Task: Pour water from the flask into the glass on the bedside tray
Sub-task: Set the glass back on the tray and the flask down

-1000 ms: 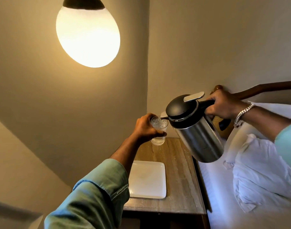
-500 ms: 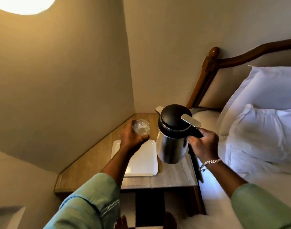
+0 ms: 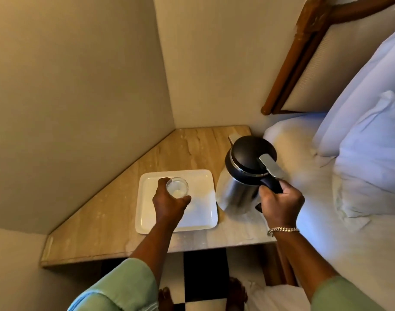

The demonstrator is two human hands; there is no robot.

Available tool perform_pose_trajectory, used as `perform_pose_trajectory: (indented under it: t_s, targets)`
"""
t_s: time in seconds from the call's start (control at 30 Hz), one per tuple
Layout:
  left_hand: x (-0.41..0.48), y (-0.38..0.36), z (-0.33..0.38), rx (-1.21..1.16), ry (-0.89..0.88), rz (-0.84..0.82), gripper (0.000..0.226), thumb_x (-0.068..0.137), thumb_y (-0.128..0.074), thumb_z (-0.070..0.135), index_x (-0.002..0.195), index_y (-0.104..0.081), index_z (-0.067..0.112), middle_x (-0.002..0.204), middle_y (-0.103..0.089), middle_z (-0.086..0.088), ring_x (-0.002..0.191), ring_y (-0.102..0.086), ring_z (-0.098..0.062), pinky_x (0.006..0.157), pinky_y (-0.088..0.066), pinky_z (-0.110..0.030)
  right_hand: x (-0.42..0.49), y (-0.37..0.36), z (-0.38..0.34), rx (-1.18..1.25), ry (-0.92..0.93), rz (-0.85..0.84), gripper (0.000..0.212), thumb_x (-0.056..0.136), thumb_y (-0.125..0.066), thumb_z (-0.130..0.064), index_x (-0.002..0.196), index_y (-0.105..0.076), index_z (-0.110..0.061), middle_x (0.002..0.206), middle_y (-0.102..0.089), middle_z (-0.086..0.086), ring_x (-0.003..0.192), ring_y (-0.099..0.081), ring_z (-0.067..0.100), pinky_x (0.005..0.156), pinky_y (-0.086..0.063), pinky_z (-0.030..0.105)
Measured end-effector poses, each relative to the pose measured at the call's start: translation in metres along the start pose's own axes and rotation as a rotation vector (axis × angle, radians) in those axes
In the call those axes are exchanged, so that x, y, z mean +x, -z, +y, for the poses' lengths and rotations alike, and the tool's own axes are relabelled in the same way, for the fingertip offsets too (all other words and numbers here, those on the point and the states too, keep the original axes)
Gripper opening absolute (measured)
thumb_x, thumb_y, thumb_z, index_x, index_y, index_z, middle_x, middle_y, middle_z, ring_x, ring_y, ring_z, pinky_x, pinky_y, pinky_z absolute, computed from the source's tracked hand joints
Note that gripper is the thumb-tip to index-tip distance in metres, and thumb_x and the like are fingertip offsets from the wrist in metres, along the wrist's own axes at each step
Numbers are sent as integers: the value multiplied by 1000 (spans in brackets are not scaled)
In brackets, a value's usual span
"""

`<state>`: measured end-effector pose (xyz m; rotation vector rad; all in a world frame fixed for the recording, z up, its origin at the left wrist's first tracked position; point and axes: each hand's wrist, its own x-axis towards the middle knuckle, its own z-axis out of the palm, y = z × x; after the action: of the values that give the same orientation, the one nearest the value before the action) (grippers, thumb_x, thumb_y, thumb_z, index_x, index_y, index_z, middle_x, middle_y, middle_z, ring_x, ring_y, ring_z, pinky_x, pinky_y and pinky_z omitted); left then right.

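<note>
Landmark: white tray, square, lying on the wooden bedside table in the wall corner.

Left of the tray: bare tabletop only, then the angled wall.

Over the tray: left hand wrapped around the glass, fingers closed on its side from the near edge. Glass upright, over the tray's far-left part. Cannot tell whether its base already touches the tray or sits just above it. Pale contents show at the bottom; fill level not readable from above.

Change: a second ago the glass was held up in the air at the flask's spout, flask tipped hard toward it. Half a second ago both were coming down. Now the glass is at the tray and the flask is back upright. Judgement: pouring is over; this is the setting-down step.

Just right of the tray: steel flask, black lid up, spout pointing away from the person. Right hand clenched on the black handle at its near side, bracelet on the wrist. Body sits near or on the tabletop; contact unclear.

Further right of the tray: the bed, white pillows, wooden headboard behind.

Remaining, as judged: let go of the glass once it rests flat, then park the flask. Risk: a glass released while tilted or off the tray's raised rim.
</note>
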<state>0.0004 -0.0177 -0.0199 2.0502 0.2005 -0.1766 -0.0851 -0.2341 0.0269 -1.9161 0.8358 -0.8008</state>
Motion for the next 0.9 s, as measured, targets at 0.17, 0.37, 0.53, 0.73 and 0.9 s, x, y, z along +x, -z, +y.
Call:
perform_pose_trajectory:
  t_s: [0.17, 0.37, 0.53, 0.73, 0.9]
  targets:
    - [7, -15, -18, -13, 12, 13, 70, 54, -87, 16, 108, -45, 29, 102, -57, 6, 91, -54, -18, 80, -43, -26, -2, -13, 13, -8, 35, 15, 23, 63, -65, -10, 79, -75, 4, 69, -74, 12, 59, -64, 26, 64, -55, 36]
    - [19, -20, -35, 10, 26, 23, 68, 54, -87, 22, 105, -44, 32, 99, -58, 6, 87, -56, -19, 77, -43, -26, -8, -19, 31, -27, -12, 70, 30, 63, -65, -13, 85, -75, 5, 75, -75, 19, 65, -67, 33, 65, -57, 44]
    - [21, -22, -45, 27, 22, 21, 64, 54, -85, 27, 103, -44, 33, 96, -60, 5, 84, -56, -18, 72, -43, -25, -13, -19, 41, -42, -27, 68, 30, 65, -66, -14, 84, -75, 6, 75, -75, 19, 66, -67, 35, 64, -56, 45]
    - [23, -26, -43, 74, 44, 7, 66, 57, -84, 26, 105, -39, 31, 101, -58, 2, 90, -58, -24, 78, -46, -30, -30, -22, 45, 5, -72, 62, 26, 65, -65, -15, 75, -70, 8, 62, -68, 8, 54, -60, 24, 57, -49, 32]
    - [23, -15, -23, 181, 157, -167, 128, 56, -89, 28, 150, -3, 23, 149, -37, -11, 132, -41, -36, 107, -35, -50, -32, -10, 35, 56, -73, -55, 17, 69, -72, -5, 86, -72, -7, 64, -63, -9, 61, -60, 7, 61, -43, 18]
